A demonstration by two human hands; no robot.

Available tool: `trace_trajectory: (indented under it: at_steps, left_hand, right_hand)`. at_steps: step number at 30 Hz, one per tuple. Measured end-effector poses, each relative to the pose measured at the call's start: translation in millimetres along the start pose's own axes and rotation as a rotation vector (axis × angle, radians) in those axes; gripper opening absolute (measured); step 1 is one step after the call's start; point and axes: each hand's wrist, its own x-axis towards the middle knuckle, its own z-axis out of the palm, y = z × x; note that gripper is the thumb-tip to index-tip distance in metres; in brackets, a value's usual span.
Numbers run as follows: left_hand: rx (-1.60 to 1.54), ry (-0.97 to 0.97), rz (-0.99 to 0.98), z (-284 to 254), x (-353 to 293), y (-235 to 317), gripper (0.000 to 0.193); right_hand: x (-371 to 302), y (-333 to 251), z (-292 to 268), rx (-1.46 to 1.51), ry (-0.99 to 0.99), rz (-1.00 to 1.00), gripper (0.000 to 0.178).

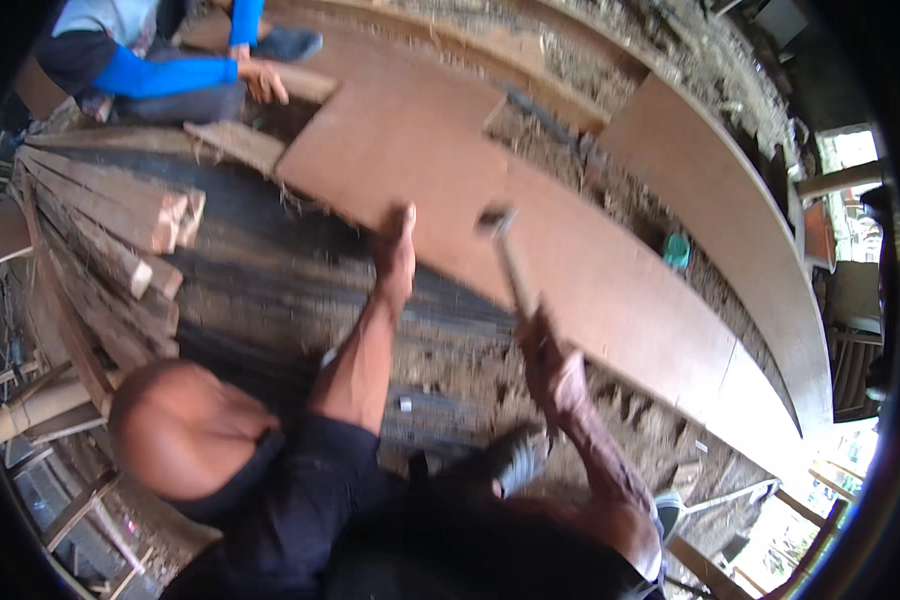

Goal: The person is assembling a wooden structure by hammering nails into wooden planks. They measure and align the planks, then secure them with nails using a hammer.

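My right hand (pixel 550 370) is wrapped round the wooden handle of a hammer (pixel 515 275). The hammer's head, smeared by motion, hangs over a long reddish-brown plywood board (pixel 600 270). At the near edge of that board is my left hand (pixel 395 255), seen edge-on and slightly blurred. One digit points up over the board's face, and the hand appears closed on the edge; its other fingers are mostly hidden. Between my two hands lies a stretch of the board's near edge.
A co-worker's hand (pixel 263 82), with a blue sleeve, rests near the board's far left end. Rough timbers (pixel 120 205) are stacked at the left. Beyond the board are another brown sheet (pixel 730 190), a wooden beam (pixel 490 65) and a green container (pixel 676 250) on the dirt.
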Motion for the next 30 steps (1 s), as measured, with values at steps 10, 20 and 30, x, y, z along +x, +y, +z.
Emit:
trace_trajectory:
  at_steps: [10, 20, 30]
  left_hand:
    - [-0.01, 0.072, -0.039, 9, 7, 9, 0.049]
    - [0.038, -0.046, 0.076, -5, 2, -4, 0.051]
    - [0.083, 0.037, -0.059, -6, -3, -1, 0.044]
  right_hand:
    - [9, -9, 10, -0.144, -0.057, -0.118, 0.053]
    - [-4, -4, 17, -0.216, -0.159, 0.001, 0.048]
    - [-4, -3, 13, -0.221, -0.21, 0.003, 0.046]
